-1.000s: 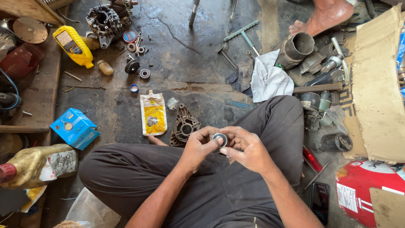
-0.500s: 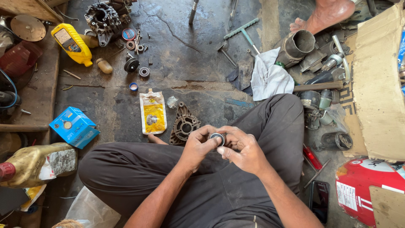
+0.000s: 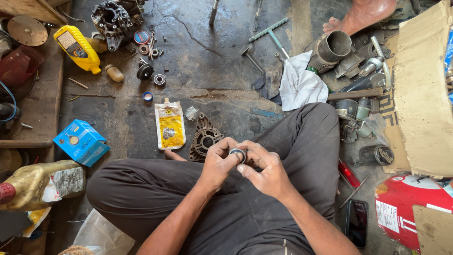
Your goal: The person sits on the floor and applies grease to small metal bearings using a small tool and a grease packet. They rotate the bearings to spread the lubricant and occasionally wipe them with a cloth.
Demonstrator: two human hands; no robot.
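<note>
Steel and small, the bearing [image 3: 238, 154] sits pinched between the fingers of the left hand [image 3: 218, 164] and right hand [image 3: 265, 171] over the lap, likely stiff, dense and greasy-slick, best gripped by its outer rim.

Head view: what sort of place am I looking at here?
Probably a floor-level mechanical repair workshop: a dismantled grey metal engine block and loose round metal bearings lie on stained concrete, beside a yellow plastic oil bottle and a T-handled metal wrench.
</note>
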